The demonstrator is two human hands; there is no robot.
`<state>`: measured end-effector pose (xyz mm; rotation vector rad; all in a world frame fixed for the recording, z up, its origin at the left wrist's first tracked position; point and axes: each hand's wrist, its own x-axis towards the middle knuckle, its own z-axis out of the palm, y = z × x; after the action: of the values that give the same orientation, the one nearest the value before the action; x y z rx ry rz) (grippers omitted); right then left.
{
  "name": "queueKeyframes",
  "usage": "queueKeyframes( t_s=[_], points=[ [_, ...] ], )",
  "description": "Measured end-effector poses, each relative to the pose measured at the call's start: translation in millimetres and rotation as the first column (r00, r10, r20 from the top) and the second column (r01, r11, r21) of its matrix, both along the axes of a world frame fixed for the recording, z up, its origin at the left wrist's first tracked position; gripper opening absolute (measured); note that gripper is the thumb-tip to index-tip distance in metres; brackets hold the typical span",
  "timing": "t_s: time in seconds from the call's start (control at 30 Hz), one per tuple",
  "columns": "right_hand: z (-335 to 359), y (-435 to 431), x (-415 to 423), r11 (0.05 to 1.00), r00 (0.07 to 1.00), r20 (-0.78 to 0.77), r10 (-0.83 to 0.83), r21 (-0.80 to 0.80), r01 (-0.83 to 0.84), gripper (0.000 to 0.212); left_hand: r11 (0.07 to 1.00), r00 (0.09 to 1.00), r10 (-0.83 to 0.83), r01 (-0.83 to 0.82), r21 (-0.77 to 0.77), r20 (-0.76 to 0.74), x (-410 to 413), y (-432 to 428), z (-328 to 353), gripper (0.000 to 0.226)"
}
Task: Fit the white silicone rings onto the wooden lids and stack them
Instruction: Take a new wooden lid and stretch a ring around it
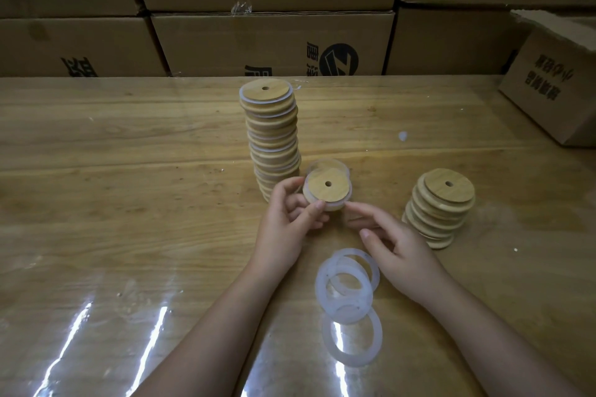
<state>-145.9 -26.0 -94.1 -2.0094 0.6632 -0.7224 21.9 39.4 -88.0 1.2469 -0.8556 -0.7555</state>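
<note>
One wooden lid (327, 189), gripped in the left hand (288, 219) above the bench (129, 203), has a silicone ring (325, 165) protruding past its far edge; the loose-fingered right hand (398, 246) touches the rim. Working the ring round evenly should seat it.

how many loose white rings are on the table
3: front ring overlapping back ring beside the right hand, third ring nearer the person. More could hide beneath.

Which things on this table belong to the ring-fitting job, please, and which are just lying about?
Belong: the wooden lid held in the left hand, a ring partly on it; the tall stack of ringed lids; the short stack of bare lids; the loose silicone rings.
Lying about: the cardboard boxes behind; the open box at the right.
</note>
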Motion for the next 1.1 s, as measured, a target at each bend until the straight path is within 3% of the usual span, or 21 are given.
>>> queueKeyframes(
  t_s=[0.3, 0.5, 0.7, 0.83, 0.93, 1.1],
  points=[
    [0.4, -1.0, 1.3, 1.0, 0.998, -0.055, 0.006, -0.011, -0.007, 0.059, 0.999, 0.999, -0.042, 0.041, 0.024, 0.018, -2.6, 1.1, -0.5, 0.052],
    [-1.1, -4.1, 2.0, 0.997, 0.988, -0.154, 0.0, -0.078, -0.012, 0.061, 0.998, 0.984, -0.029, 0.018, 0.06, 0.177, -6.1, 3.8, 2.4, 0.017],
    [-5.2, -6.9, 2.5, 0.992, 0.986, -0.163, 0.024, -0.117, -0.043, 0.064, 0.996, 0.959, -0.072, 0.054, 0.071, 0.275, -9.4, 6.6, 7.0, 0.033],
    [-8.1, -8.7, 1.7, 0.989, 0.993, -0.114, 0.033, -0.137, -0.049, 0.06, 0.999, 0.969, -0.025, 0.014, 0.047, 0.246, -11.5, 5.4, 7.8, 0.043],
    [-7.3, -9.2, 1.2, 0.993, 0.996, -0.08, 0.033, -0.11, -0.042, 0.061, 0.998, 0.973, -0.008, -0.005, 0.058, 0.231, -9.7, 5.1, 6.4, 0.035],
    [-6.0, -9.5, 3.6, 0.976, 0.977, -0.211, 0.038, -0.204, -0.082, 0.068, 0.992, 0.971, -0.079, 0.054, 0.116, 0.224, -9.3, 5.5, 3.0, 0.02]
  ],
)
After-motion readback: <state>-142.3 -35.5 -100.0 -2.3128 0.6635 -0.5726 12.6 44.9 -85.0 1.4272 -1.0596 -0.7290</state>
